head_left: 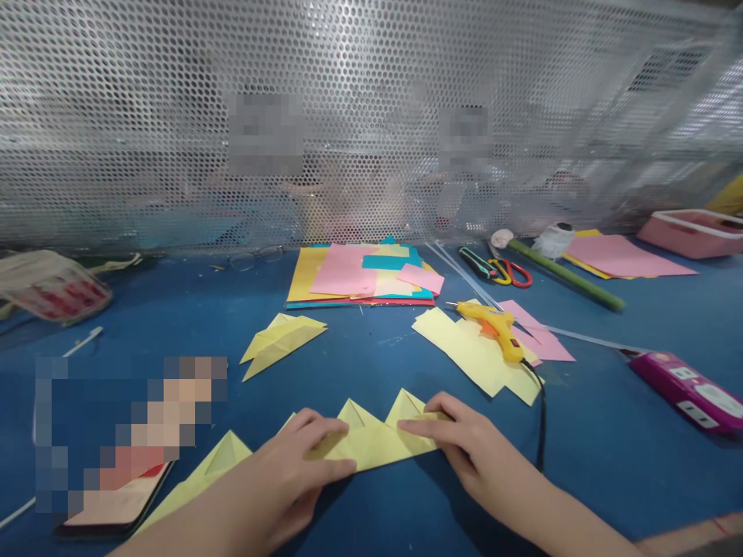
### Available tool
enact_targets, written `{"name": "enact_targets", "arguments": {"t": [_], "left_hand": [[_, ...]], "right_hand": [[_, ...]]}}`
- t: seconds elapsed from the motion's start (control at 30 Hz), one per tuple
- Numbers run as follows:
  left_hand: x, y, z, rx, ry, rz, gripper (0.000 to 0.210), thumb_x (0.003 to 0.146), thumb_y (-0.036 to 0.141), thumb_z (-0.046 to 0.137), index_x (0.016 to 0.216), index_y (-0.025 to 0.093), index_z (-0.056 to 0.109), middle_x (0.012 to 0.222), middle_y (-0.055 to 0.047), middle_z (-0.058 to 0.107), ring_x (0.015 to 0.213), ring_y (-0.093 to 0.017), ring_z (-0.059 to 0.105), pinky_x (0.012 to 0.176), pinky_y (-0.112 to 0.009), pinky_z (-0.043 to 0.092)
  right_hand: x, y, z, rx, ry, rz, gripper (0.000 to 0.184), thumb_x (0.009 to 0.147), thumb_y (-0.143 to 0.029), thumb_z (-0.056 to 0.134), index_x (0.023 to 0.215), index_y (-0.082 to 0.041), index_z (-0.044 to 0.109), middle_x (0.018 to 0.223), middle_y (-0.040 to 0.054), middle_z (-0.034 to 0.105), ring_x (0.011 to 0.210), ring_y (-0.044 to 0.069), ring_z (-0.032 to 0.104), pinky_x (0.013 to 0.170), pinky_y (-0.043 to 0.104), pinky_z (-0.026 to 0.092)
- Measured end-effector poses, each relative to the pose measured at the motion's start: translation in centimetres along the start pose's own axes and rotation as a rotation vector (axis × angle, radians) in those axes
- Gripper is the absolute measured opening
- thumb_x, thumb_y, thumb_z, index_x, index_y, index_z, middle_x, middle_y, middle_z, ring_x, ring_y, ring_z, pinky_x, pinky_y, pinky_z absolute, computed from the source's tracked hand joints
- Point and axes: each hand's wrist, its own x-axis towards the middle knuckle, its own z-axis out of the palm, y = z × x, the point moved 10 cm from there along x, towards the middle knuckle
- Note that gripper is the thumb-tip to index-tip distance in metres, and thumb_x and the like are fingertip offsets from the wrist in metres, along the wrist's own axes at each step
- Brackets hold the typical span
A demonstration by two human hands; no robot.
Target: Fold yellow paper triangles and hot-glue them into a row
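A long strip of folded yellow paper with a row of triangular points lies on the blue table, running from the lower left toward the middle. My left hand grips its middle part, thumb along the lower edge and fingers on top. At the strip's right end, my right hand pinches the paper, its index finger across the last point. My left forearm and hand hide part of the strip. Beyond my hands sits a separate folded yellow paper piece with similar points.
A yellow glue gun rests on yellow paper sheets; its black cord runs toward me. Behind lie stacked coloured papers, scissors and a green stick. A purple power strip is right, a phone left. Perforated metal stands behind.
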Motion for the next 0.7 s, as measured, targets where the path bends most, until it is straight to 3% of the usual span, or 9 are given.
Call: {"name": "enact_targets", "arguments": {"t": [0.13,0.57,0.7], "left_hand": [[-0.09,-0.11,0.27,-0.010,-0.027,0.008,0.059,0.077,-0.005,0.042,0.119,0.032,0.061,0.125,-0.009,0.061,0.110,-0.027,0.055,0.086,-0.041,0.055],[0.02,-0.23,0.47,-0.049,-0.085,-0.009,0.067,0.075,-0.007,0.045,0.124,0.037,0.057,0.131,-0.004,0.057,0.115,-0.022,0.052,0.090,-0.033,0.052],[0.28,0.39,-0.03,-0.027,-0.105,-0.028,0.060,0.076,-0.006,0.043,0.120,0.033,0.058,0.128,-0.004,0.059,0.120,-0.024,0.051,0.090,-0.036,0.054]], "right_hand": [[0.06,0.23,0.27,-0.033,-0.015,0.036,0.052,0.090,-0.002,0.033,0.116,-0.026,0.071,0.094,0.0088,0.055,0.076,0.016,0.061,0.067,0.029,0.053],[0.39,0.49,0.87,-0.096,-0.062,0.088,0.058,0.083,0.005,0.035,0.117,-0.025,0.071,0.094,0.0095,0.056,0.077,0.017,0.063,0.067,0.029,0.054],[0.08,-0.26,0.68,-0.201,0.013,0.031,0.049,0.087,0.000,0.040,0.114,-0.027,0.071,0.103,0.0128,0.057,0.089,0.024,0.063,0.072,0.039,0.054]]}}
